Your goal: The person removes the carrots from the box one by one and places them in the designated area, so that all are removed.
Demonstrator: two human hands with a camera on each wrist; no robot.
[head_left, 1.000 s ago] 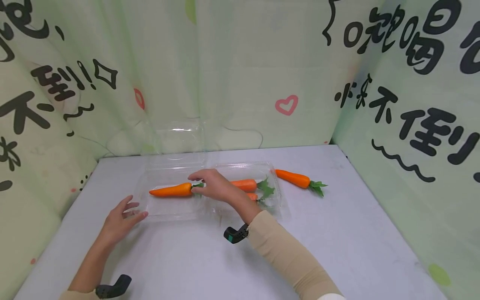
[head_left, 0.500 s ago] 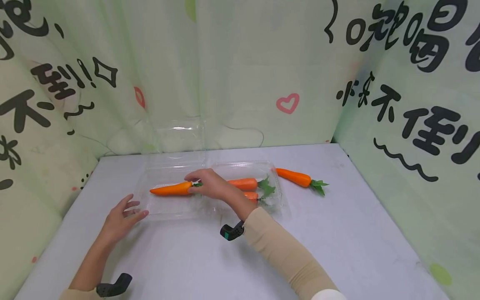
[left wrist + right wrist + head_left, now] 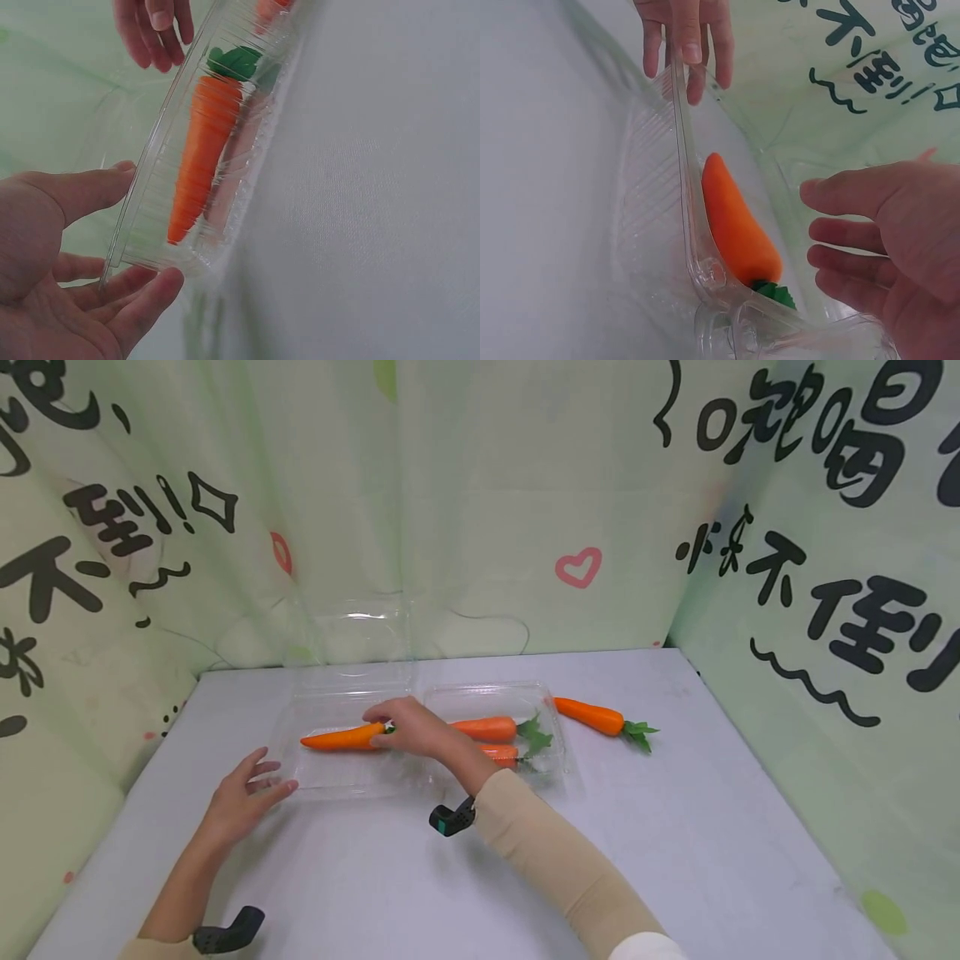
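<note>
In the head view, an orange carrot (image 3: 341,740) with green leaves lies in the left one of two clear plastic boxes (image 3: 337,789). My right hand (image 3: 412,727) is over the leafy end. Seen from the right wrist, its thumb and fingers (image 3: 847,232) stand apart from the carrot (image 3: 735,225), holding nothing. At the left box's near left corner is my left hand (image 3: 243,797). The left wrist view has its thumb (image 3: 97,193) at the rim and its fingers spread by the box's end wall. Two more carrots (image 3: 483,728) lie in the right box (image 3: 480,690), partly behind my right arm.
Another carrot (image 3: 592,715) lies on the white table (image 3: 720,827), right of the boxes. The left box's clear lid (image 3: 360,631) stands raised at the back. Printed curtains (image 3: 480,510) close in the back and both sides.
My right hand has shifted slightly left over the leafy end of the carrot. The left hand and the carrots have stayed in place, while the view has shifted a little.
</note>
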